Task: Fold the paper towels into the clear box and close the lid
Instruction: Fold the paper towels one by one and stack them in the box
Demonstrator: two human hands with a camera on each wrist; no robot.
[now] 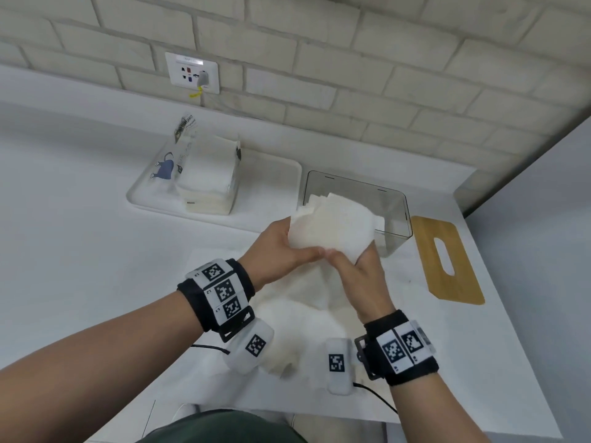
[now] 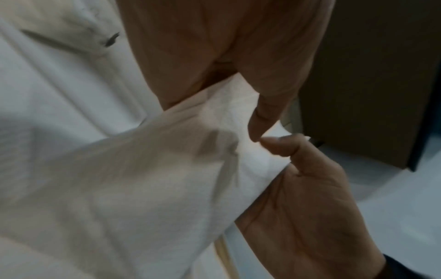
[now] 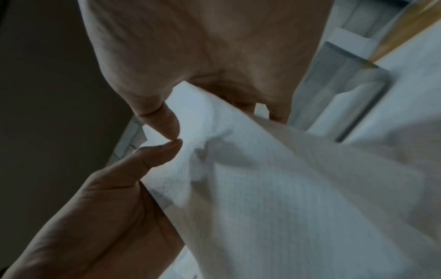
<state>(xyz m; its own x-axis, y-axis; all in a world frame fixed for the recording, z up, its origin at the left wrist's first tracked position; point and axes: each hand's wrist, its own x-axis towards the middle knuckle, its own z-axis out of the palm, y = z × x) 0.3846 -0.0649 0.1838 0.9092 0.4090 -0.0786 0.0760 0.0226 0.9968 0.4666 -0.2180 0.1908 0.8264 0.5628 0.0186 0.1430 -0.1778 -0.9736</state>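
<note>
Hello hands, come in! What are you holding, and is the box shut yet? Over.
Left hand and right hand both grip the white folded paper towel stack. Clear plastic box open. Wooden slotted lid lies beside it. Nothing blocking.

A white bench (image 1: pixel 80 238) runs up to a wall of pale painted brick (image 1: pixel 351 59). A white socket plate (image 1: pixel 192 72) sits low on that wall, just above the bench's raised back edge, with what looks like a grey plug in it. Light is soft and even.
</note>
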